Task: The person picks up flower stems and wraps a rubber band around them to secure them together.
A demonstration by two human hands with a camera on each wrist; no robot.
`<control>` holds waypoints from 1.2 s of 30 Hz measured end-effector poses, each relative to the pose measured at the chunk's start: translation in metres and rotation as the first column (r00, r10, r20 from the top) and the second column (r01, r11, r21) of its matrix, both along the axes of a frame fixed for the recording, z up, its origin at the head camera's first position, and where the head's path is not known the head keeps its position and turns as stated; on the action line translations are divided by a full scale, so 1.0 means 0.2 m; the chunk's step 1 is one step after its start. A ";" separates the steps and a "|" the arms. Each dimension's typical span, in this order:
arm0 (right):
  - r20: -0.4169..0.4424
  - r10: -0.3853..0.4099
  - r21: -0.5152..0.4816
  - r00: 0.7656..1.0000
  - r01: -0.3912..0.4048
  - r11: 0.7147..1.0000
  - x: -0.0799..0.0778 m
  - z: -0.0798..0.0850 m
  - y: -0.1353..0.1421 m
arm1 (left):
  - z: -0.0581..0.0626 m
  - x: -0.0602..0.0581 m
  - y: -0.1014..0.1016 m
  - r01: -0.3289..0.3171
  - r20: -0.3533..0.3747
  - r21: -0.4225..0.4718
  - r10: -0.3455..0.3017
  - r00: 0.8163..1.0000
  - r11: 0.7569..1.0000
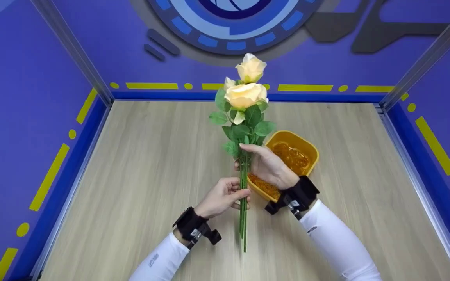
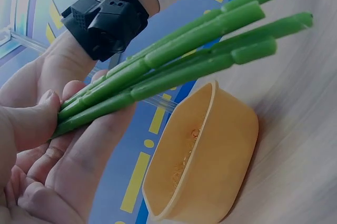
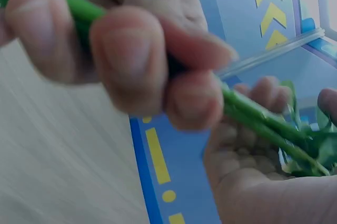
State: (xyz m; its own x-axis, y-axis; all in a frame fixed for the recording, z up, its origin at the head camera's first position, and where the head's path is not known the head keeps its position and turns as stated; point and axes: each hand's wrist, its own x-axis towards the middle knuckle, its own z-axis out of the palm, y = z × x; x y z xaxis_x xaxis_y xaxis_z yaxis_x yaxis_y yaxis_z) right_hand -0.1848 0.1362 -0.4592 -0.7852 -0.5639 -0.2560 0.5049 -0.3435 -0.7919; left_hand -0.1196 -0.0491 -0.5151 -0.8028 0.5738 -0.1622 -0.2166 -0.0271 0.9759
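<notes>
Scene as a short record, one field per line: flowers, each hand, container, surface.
flowers: cream roses, two open blooms and a smaller one visible, above green leaves
stems: green stems, bundled, lower ends uneven
left hand: left hand pinches the stems, lower grip
right hand: right hand holds the stems just under the leaves
container: yellow-orange container, partly hidden by the right hand in the head view
contents: orange loops, probably rubber bands
surface: wood-grain table

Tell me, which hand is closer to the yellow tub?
Right. The right hand overlaps the yellow tub in the head view; the left hand sits left of it.
</notes>
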 end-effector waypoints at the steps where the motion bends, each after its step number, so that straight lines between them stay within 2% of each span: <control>1: -0.021 -0.004 -0.009 1.000 0.004 1.000 0.00 0.00 0.02 | 0.00 0.00 -0.01 -0.001 -0.004 0.002 0.001 1.000 1.000; 5: -0.101 -0.016 -0.041 0.995 0.012 0.999 0.00 0.00 0.10 | 0.00 0.01 -0.03 -0.026 -0.014 0.011 0.026 1.000 1.000; 8: -0.131 -0.039 -0.023 0.991 0.036 0.999 0.02 -0.01 0.16 | 0.01 0.02 -0.04 -0.061 -0.031 0.023 0.062 0.998 0.998; 10: -0.129 -0.073 0.020 0.989 0.076 0.997 0.03 -0.01 0.19 | 0.02 0.02 -0.04 -0.091 -0.041 0.038 0.093 0.995 0.995; 15: -0.064 -0.199 0.089 0.978 0.205 0.975 0.08 -0.04 0.24 | 0.05 0.03 -0.06 -0.161 -0.073 0.071 0.166 0.983 0.984; 19: -0.019 -0.314 0.058 0.949 0.314 0.948 0.11 -0.07 0.28 | 0.07 0.03 -0.07 -0.211 -0.091 0.062 0.216 0.972 0.976; 25: -0.036 -0.422 0.003 0.906 0.422 0.906 0.20 -0.13 0.33 | 0.10 0.03 -0.09 -0.267 -0.103 0.098 0.277 0.955 0.959; 28: -0.062 -0.449 0.006 0.891 0.450 0.893 0.27 -0.17 0.32 | 0.13 0.03 -0.09 -0.297 -0.110 0.158 0.316 0.942 0.942; 31: -0.089 -0.463 0.019 0.882 0.466 0.885 0.34 -0.22 0.30 | 0.15 0.03 -0.07 -0.343 -0.109 0.212 0.371 0.922 0.915; 36: -0.105 -0.457 0.052 0.883 0.464 0.884 0.42 -0.28 0.23 | 0.16 0.04 -0.04 -0.401 -0.122 0.242 0.438 0.891 0.883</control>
State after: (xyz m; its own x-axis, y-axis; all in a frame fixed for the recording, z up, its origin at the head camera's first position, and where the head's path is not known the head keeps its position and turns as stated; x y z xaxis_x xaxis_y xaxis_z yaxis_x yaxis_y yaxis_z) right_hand -0.1010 0.1829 -0.5157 -0.9727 -0.1153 -0.2014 0.2320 -0.4596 -0.8573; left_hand -0.1111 -0.0567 -0.4824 -0.9799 0.1825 0.0805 0.0264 -0.2816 0.9592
